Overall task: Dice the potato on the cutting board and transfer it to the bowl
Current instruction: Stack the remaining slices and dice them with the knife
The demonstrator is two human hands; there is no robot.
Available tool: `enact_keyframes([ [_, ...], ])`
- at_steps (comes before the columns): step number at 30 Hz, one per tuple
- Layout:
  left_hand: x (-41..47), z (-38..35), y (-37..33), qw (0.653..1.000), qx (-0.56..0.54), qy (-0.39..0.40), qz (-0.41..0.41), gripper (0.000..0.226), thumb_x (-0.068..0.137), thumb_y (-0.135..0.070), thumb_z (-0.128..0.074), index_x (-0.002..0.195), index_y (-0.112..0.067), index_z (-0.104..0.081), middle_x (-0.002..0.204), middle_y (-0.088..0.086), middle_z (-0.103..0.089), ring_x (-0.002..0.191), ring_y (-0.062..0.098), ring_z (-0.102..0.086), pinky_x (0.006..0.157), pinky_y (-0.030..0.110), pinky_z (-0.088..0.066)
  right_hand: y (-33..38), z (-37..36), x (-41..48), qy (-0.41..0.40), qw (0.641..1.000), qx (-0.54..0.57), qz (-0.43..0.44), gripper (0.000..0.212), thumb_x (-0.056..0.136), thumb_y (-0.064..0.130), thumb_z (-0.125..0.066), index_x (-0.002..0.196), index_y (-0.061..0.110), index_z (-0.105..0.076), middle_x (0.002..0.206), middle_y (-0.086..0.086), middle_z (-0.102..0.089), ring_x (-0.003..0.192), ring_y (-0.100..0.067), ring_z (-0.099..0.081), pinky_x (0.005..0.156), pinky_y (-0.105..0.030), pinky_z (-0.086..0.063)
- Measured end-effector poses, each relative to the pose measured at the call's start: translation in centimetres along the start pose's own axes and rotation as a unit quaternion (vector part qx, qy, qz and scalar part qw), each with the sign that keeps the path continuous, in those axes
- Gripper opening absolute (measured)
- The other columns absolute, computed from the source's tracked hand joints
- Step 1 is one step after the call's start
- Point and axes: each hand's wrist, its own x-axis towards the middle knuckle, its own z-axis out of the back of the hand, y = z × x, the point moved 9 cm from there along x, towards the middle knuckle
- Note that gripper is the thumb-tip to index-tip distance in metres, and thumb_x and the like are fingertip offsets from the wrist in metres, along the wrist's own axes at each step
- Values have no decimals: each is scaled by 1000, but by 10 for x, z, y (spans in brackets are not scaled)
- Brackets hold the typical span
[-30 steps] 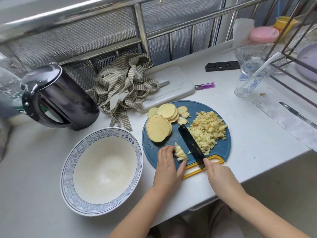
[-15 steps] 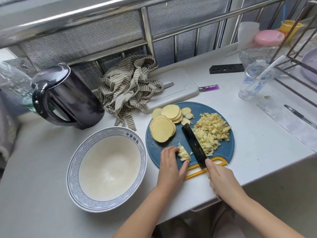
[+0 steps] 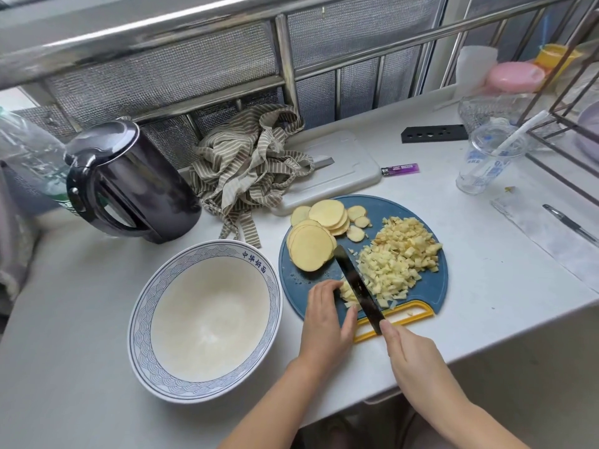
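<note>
On 1 board (image 3: 381,205): R hand (image 3: 418,361) round 1 knife (image 3: 359,286), L hand (image 3: 324,315) round potato strips (image 3: 346,292), 1 diced pile (image 3: 398,257).

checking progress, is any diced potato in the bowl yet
No, the bowl holds no potato; the diced pile lies on the cutting board.

Handle of knife (image 3: 356,283) inside right hand (image 3: 413,354)
</note>
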Motion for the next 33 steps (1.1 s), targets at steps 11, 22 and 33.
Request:
enact_keyframes([
  [11, 0, -5, -2, 998, 46, -38, -33, 32, 88, -36, -53, 110, -13, -51, 113, 1, -54, 109, 12, -44, 95, 19, -33, -3, -8, 8, -5, 987, -153, -41, 56, 100, 48, -16, 99, 14, -60, 96, -6, -68, 92, -25, -63, 79, -36, -49],
  [22, 0, -9, -1, 997, 60, -36, -46, 30, 87, -37, -50, 110, -17, -44, 107, 2, -54, 105, 17, -48, 94, 27, -37, 8, -11, 9, -8, 971, -231, -63, 53, 102, 46, -17, 104, 10, -57, 104, -8, -68, 99, -25, -64, 77, -32, -45],
  [33, 1, -11, -2, 997, 62, -18, -50, 29, 86, -32, -48, 110, -17, -43, 107, 3, -54, 106, 18, -47, 96, 32, -39, 6, -15, 12, 4, 970, -224, -96, 53, 103, 44, -17, 111, 9, -57, 110, -10, -66, 104, -28, -61, 80, -32, -44],
])
